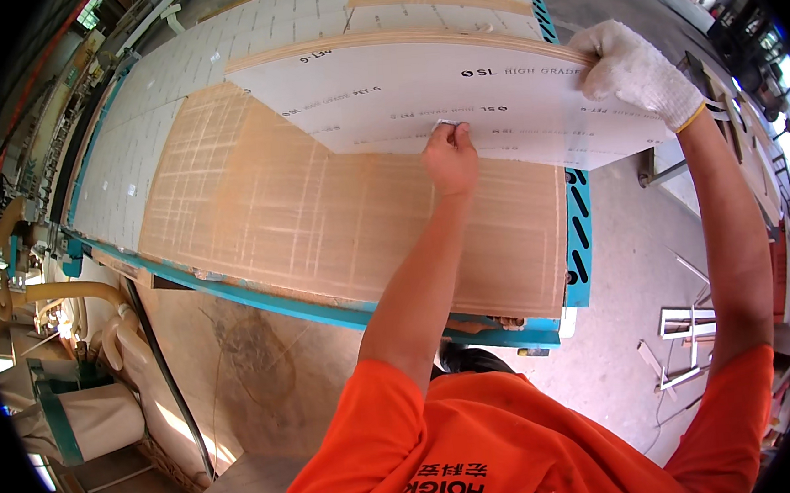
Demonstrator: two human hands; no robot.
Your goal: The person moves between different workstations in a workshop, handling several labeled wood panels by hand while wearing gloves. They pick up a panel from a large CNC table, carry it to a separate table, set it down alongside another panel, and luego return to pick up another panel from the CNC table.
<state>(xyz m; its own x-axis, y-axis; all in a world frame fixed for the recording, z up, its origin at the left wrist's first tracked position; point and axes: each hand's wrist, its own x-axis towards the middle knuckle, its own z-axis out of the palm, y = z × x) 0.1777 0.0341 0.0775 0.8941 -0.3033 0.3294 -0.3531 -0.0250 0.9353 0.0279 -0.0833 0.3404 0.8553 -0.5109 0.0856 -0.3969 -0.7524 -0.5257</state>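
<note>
A large board (pixel 457 86) with a white, printed film face and a layered wood-coloured edge is tipped up over the machine bed. My right hand (pixel 625 70), in a white knitted glove, is closed over the board's upper edge near its right corner. My bare left hand (pixel 451 160) pinches a small pale flat piece (pixel 447 123) close against the board's printed face. The fingers partly cover this piece, so its kind is unclear. Beneath the board, a brown panel (pixel 320 224) with pale criss-cross groove marks covers the bed.
More white-filmed boards (pixel 122 146) lie at the bed's far and left sides. A turquoise rail (pixel 298 299) runs along the near edge, and a slotted turquoise plate (pixel 580 243) juts out at right. Scrap strips (pixel 685 331) lie on the floor; a hose (pixel 73 290) is at left.
</note>
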